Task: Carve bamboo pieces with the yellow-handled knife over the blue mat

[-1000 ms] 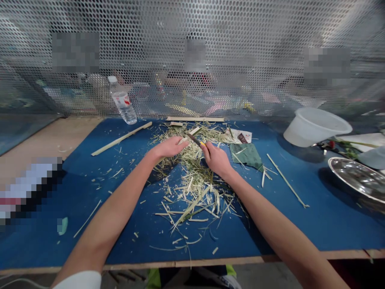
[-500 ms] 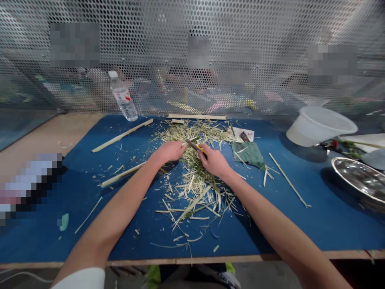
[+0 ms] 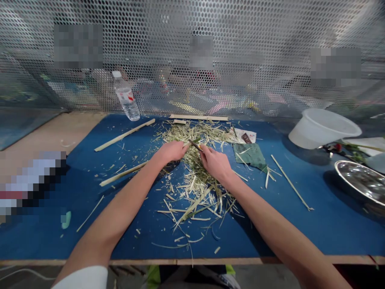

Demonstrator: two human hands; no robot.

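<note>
Gripping a small knife point(image 3: 197, 145) by its yellow handle, right hand point(image 3: 215, 162) has fingers closed round it, blade angled toward the left hand point(image 3: 170, 151), whose fingers pinch a bamboo strip point(image 3: 126, 173) trailing back over the blue desk point(image 3: 300, 224), steadying it for paring. Shavings pile point(image 3: 195, 176) lies beneath both hands, catching offcuts. Water bottle point(image 3: 126, 100), white bowl point(image 3: 321, 128) well apart.

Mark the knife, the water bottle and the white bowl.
knife point(image 3: 195, 145), head view, on the blade between the two hands.
water bottle point(image 3: 127, 97), head view, on the label at mid-body.
white bowl point(image 3: 313, 134), head view, on the outer side wall.
</note>
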